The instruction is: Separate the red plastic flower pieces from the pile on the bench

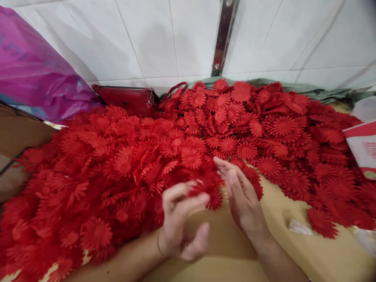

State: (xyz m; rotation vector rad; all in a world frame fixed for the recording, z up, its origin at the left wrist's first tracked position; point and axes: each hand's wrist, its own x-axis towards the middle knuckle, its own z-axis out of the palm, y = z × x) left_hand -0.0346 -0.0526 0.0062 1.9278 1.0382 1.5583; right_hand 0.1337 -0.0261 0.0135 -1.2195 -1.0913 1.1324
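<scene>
A large heap of red fabric flower pieces point(188, 141) covers the tabletop from left to right. My left hand point(182, 227) is curled near the front middle, its fingers pinched on a small cluster of red flower pieces point(210, 192) at the heap's edge. My right hand point(239, 196) is just to the right, fingers extended and apart, its fingertips touching the same cluster and the heap's rim. Motion blurs the left fingers.
A bare patch of brown table point(282, 219) lies at the front right with a white scrap point(299, 227). A red handbag point(129, 98) leans against the white tiled wall. A purple plastic bag point(32, 70) sits at left, a red-and-white packet point(364, 145) at right.
</scene>
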